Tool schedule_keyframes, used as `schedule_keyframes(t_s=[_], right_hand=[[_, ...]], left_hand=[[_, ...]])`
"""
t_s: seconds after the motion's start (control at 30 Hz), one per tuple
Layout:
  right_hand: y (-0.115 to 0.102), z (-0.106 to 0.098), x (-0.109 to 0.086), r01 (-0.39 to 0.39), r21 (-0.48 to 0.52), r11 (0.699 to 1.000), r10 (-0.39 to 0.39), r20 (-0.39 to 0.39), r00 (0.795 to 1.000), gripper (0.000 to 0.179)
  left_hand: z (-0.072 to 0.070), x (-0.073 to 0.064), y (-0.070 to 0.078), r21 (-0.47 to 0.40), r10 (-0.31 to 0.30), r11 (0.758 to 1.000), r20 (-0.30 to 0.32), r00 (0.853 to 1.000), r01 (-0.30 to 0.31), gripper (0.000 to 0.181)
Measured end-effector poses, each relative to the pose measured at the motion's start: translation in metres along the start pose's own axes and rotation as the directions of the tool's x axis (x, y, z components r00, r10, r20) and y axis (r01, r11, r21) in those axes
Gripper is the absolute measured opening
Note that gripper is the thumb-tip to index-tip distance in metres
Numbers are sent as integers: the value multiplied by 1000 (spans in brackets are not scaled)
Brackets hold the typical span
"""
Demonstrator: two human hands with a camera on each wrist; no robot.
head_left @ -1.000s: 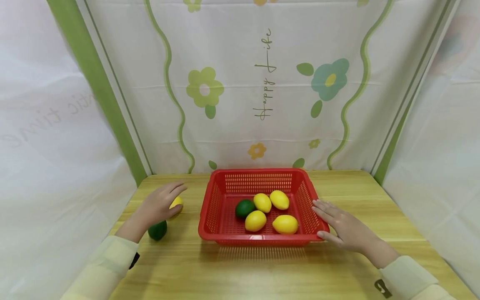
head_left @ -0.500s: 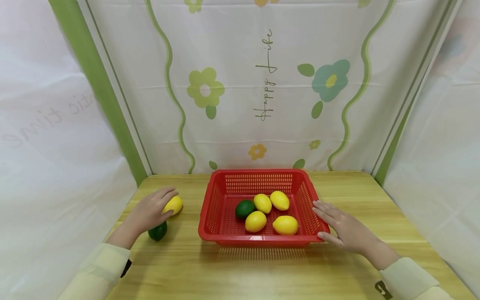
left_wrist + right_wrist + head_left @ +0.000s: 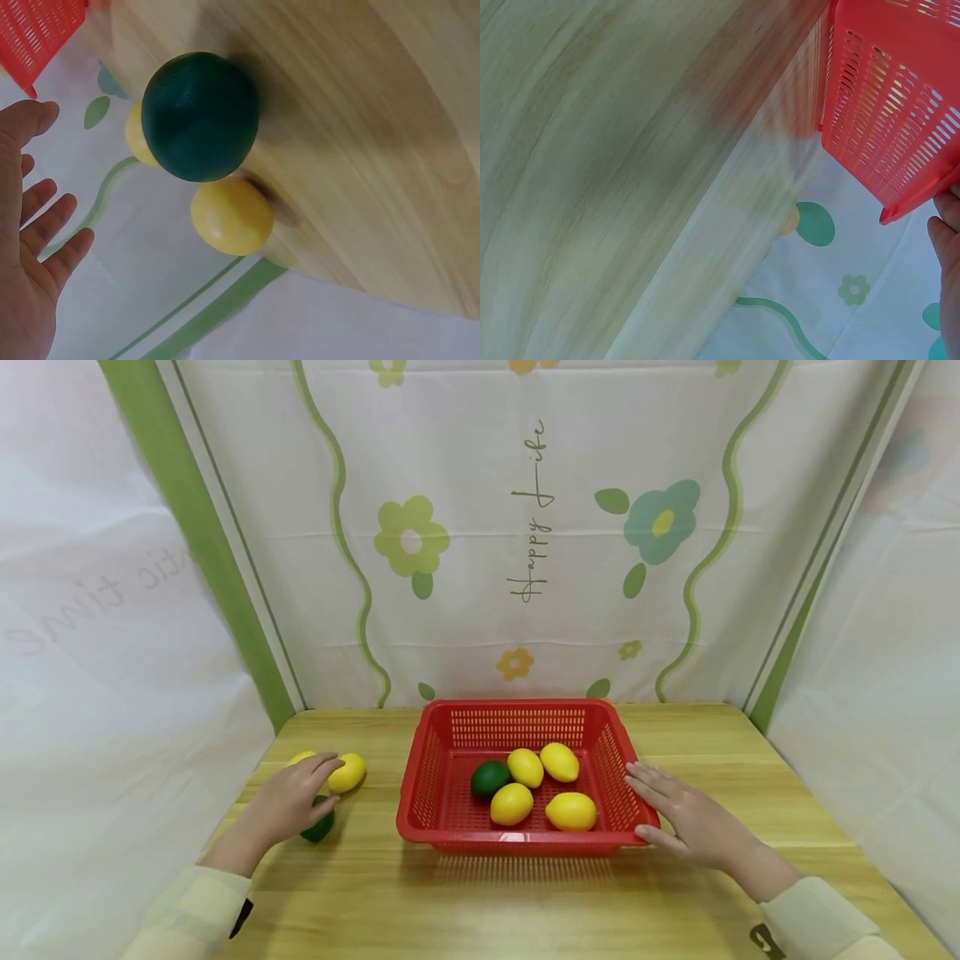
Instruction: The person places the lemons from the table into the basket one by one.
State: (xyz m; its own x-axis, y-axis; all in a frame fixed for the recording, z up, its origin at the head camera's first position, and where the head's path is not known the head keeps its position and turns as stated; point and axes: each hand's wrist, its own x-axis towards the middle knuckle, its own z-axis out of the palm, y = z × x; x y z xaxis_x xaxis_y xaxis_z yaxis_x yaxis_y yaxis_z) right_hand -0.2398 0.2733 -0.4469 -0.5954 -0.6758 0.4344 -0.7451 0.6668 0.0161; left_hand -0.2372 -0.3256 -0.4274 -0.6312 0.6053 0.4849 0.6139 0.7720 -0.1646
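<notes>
A: How does the left hand (image 3: 281, 802) stand?

B: Wide. In the left wrist view its fingers are spread, with a gap between them and the dark green fruit (image 3: 199, 116), so it grips nothing. Seen from the head, the thumb overlaps that fruit.

A: What else is close to it?

B: Two more pieces. The first lemon (image 3: 347, 773) sits in plain sight just past the fingertips, and the second lemon (image 3: 301, 757) is farther left, mostly hidden behind the hand. All three lie on the wooden table (image 3: 525, 906), to the left of the red basket (image 3: 480, 835).

A: And the right hand (image 3: 693, 818)?

B: Loose as well. The fingers are extended and rest on the basket's right rim, with the thumb set apart near the front corner.

A: What does the basket hold?

B: Another green fruit (image 3: 490, 779) towards the left, and four lemons (image 3: 572, 812), one of them well over to the right at the front.

A: Farther out?

B: Pale sleeves (image 3: 821, 910) on both forearms, and behind the table a white cloth (image 3: 465, 460) printed with flowers, wavy green lines and "Happy Life" turned sideways.
</notes>
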Motion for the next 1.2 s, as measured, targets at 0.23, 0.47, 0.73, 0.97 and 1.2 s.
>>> schedule_keyframes(t_s=[0.23,0.47,0.73,0.97,1.2], right_hand=[[0,0,0,7,5,1000,-7,-4,1000,67],[0,1,0,-5,-16,1000,5,8,1000,67],[0,1,0,-4,-19,1000,5,13,1000,68],[1,1,0,-2,-3,1000,2,11,1000,67],[0,0,0,0,0,1000,0,7,1000,67]], left_hand=[[6,-13,2,16,-75,997,64,995,74,59],[12,-24,4,32,-155,988,100,983,153,58],[17,-32,3,33,-261,965,150,954,259,60],[21,-35,8,15,-401,913,228,887,409,65],[27,-34,13,-11,-484,863,267,833,504,71]])
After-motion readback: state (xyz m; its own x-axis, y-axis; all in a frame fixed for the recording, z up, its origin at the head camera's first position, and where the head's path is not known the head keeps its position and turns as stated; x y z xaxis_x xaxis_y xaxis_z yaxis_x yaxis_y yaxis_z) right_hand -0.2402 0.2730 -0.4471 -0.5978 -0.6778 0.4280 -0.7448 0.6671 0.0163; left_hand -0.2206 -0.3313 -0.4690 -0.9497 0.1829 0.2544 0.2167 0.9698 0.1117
